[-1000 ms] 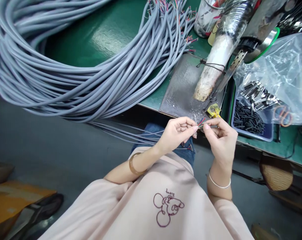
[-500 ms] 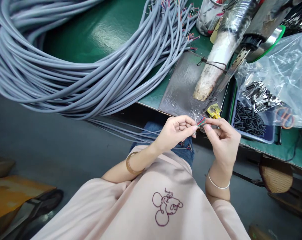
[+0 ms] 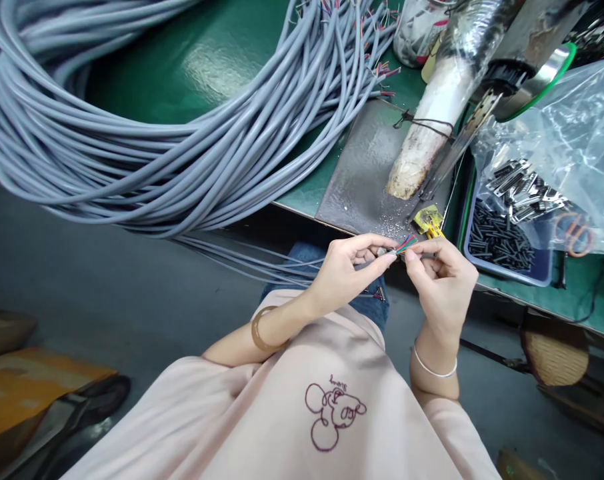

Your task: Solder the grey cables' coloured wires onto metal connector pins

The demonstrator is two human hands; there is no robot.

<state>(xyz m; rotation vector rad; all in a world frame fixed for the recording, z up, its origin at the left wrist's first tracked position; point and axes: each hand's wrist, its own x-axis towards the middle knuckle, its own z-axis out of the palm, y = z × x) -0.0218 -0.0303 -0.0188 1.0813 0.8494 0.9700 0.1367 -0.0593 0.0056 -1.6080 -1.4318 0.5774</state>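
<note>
Thin coloured wires (image 3: pixel 406 244), red, green and blue among them, fan out between my two hands at the bench's front edge. My left hand (image 3: pixel 355 267) pinches them at their base, where a small pale piece shows behind the fingertips. From the right, my right hand (image 3: pixel 445 270) is closed, thumb and forefinger on the wire ends. Just beyond the fingers lies a yellow object (image 3: pixel 429 220) on a dark metal plate (image 3: pixel 359 173). Grey cables (image 3: pixel 252 260) run toward my lap, and small connectors (image 3: pixel 379 293) lie on my jeans.
A large coil of grey cables (image 3: pixel 182 153) covers the bench's left side. A white-wrapped tube (image 3: pixel 422 133) and a soldering iron-like metal rod (image 3: pixel 457 143) slope over the plate. At right sit a blue tray (image 3: pixel 537 273) of black sleeves (image 3: pixel 497 237), metal parts (image 3: pixel 525 193) and a plastic bag (image 3: pixel 582 133).
The coloured wires have shifted slightly right and now spread more upright between my fingertips. The pale piece by my left fingers has turned and moved up. Both hands stay nearly in place.
</note>
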